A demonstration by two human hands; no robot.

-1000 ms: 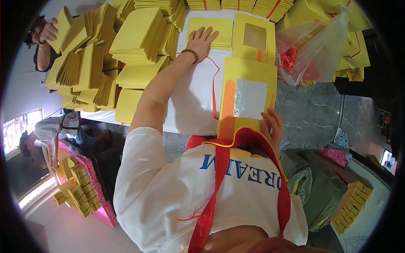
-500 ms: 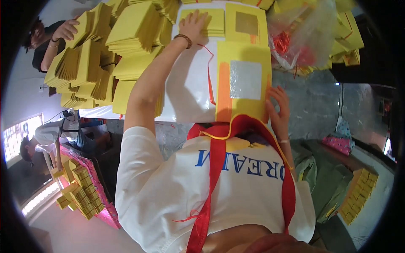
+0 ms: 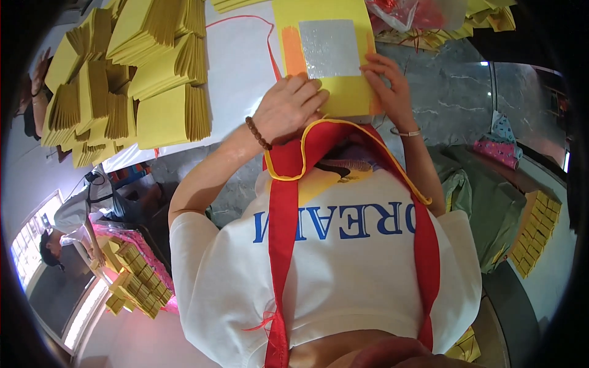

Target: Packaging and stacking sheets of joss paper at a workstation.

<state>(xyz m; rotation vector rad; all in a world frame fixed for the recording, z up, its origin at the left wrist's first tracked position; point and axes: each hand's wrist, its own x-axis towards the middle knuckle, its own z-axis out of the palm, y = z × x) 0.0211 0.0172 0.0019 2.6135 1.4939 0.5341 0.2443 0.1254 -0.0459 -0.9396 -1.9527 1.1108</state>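
Yellow paper (image 3: 346, 97) with a silver patch (image 3: 331, 49) is laid by the surface's (image 3: 236, 92) right edge. It is touched by the left hand (image 3: 289, 105), fingers bent, and the right hand (image 3: 392, 92), fingers a bit apart; whether it is gripped cannot be told. Both sides are best pushed evenly. Bare room is seen to its left, past the red string (image 3: 270, 52).

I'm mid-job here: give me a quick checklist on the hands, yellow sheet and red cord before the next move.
1. Left hand at the yellow sheet, near left edge: ok.
2. Right hand at its right edge: ok.
3. Firm pinch by either hand: cannot tell.
4. Glossy grey rectangle mostly uncovered: ok.
5. Red cord well away from the sheet: not ok, it runs close beside the left edge.
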